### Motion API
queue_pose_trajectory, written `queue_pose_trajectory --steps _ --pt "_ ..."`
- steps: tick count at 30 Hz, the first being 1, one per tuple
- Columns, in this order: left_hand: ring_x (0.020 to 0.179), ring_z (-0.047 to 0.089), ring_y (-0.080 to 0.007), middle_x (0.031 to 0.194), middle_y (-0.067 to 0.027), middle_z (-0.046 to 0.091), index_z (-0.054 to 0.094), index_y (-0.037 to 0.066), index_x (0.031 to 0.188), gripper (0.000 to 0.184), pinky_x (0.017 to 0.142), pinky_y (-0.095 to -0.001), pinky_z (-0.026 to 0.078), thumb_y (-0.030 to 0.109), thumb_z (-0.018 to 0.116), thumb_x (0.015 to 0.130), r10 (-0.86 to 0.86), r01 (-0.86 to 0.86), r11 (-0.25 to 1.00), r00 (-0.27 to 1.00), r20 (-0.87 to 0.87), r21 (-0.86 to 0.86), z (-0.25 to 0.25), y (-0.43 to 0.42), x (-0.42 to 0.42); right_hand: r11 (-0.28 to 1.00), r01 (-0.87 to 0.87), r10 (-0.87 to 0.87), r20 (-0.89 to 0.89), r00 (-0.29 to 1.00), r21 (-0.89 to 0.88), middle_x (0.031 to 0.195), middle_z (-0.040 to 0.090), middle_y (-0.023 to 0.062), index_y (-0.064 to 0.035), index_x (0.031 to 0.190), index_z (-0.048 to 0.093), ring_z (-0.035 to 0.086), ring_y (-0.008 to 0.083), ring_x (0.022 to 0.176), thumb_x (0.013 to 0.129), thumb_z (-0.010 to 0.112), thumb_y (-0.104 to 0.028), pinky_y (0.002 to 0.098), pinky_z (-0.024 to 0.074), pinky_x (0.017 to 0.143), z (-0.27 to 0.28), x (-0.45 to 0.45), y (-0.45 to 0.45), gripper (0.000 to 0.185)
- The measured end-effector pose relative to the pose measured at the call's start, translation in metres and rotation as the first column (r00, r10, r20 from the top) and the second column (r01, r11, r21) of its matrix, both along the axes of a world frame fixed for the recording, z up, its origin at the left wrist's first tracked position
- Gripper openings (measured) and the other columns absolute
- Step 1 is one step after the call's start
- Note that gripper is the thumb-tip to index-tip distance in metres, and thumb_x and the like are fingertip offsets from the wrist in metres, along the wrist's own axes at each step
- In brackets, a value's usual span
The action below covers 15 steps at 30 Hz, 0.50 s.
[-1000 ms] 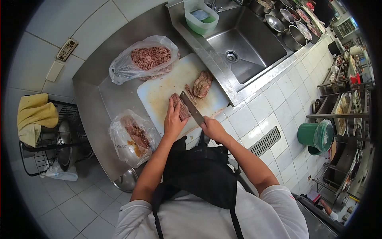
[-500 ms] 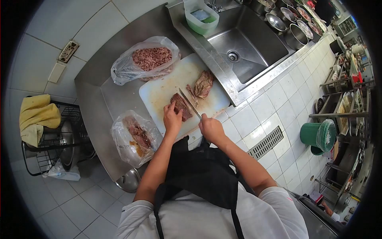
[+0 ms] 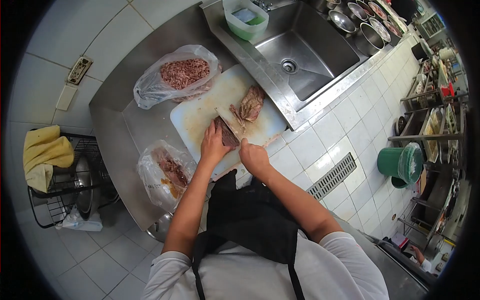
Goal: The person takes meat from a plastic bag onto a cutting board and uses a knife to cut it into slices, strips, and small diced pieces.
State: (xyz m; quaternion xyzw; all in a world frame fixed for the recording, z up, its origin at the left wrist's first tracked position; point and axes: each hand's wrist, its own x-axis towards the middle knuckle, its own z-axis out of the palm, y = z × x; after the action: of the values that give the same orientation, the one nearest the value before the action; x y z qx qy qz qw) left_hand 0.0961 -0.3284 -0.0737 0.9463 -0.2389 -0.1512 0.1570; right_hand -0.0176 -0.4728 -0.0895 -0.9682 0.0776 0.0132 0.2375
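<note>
On the white cutting board (image 3: 192,120), my left hand (image 3: 214,143) is closed over a dark piece of meat (image 3: 229,135), holding it against the surface. My right hand (image 3: 254,157) grips a knife (image 3: 231,123) by its handle, which the fingers hide. The blade lies along the right side of that piece; I cannot tell whether it is cutting in. Beyond the blade sit a larger chunk of meat (image 3: 252,104) and a few thin strips (image 3: 237,115) beside it.
A plastic bag of chopped meat (image 3: 185,74) lies at the board's far left corner, and another bag with meat (image 3: 167,172) is nearer, at left. The sink (image 3: 312,50) adjoins on the right, with a green-bottomed tub (image 3: 246,22) at its edge. Metal bowls (image 3: 370,39) stand beyond.
My right hand has moved left and slightly down, bringing the knife against the meat piece. My left hand has shifted slightly left, its fingers now more bunched. The whole view has shifted a little.
</note>
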Motion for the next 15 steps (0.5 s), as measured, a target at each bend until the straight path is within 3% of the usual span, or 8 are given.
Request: queue_pose_trajectory --steps 7,10,15 --pt "0.146 0.039 -0.0435 0.163 -0.0261 0.033 0.042 0.0 0.154 0.111 0.119 -0.046 0.04 0.033 0.097 0.063 0.008 -0.007 0.999 1.0 0.025 -0.038 0.0 0.003 -0.005 0.991 0.025 -0.023 -0.017 1.0 0.134 0.071 0.07 0.0227 0.0012 0.094 0.055 0.072 0.0396 0.067 0.092 0.061 -0.015 0.0497 0.0589 0.063 0.011 -0.009 -0.016 0.018" --pt "0.147 0.038 -0.0438 0.162 -0.0258 0.034 0.052 0.001 0.147 0.097 0.12 -0.0471 0.039 0.031 0.095 0.066 -0.038 0.055 0.986 0.993 0.116 -0.154 0.002 0.003 -0.009 0.982 0.044 -0.041 -0.022 0.999 0.184 0.071 0.07 0.0232 0.0017 0.095 0.055 0.072 0.0403 0.066 0.092 0.061 -0.016 0.0508 0.0582 0.064 0.022 -0.013 -0.018 0.019" --pt "0.146 0.038 -0.0451 0.158 -0.026 0.039 0.066 0.002 0.131 0.071 0.119 -0.0511 0.037 0.03 0.092 0.07 -0.156 0.188 0.971 0.968 0.199 -0.151 0.004 0.002 -0.008 0.992 0.033 -0.029 -0.027 0.999 0.123 0.07 0.069 0.0222 0.0007 0.093 0.055 0.071 0.0396 0.065 0.092 0.061 -0.015 0.05 0.0579 0.063 0.017 -0.012 -0.018 0.017"
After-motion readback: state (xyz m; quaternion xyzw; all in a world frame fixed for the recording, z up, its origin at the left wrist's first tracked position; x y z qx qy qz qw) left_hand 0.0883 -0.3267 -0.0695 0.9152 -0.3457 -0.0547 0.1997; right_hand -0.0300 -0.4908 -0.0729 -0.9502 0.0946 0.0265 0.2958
